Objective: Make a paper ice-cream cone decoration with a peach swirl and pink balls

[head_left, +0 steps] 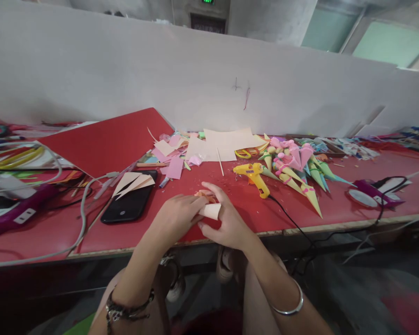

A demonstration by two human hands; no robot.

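A piece of cream paper (211,211), rolled into a short tube or cone, is between my two hands above the front of the red table. My left hand (179,216) is closed on the roll's left part, fingers bent over it. From the other side my right hand (232,225) curves around the roll, thumb on the near side and index finger stretched out on the far side. Its other fingers are partly hidden behind the paper. Just beyond the roll, a small orange thing (206,195) shows among the fingers; its kind is unclear.
A yellow hot glue gun (253,177) lies right of centre, its black cord trailing off the edge. Behind it are several pastel paper cones (300,172). Left lies a black phone (129,204) under cut cream paper (132,184). Cream sheets (226,142) and a thin stick (219,161) lie ahead.
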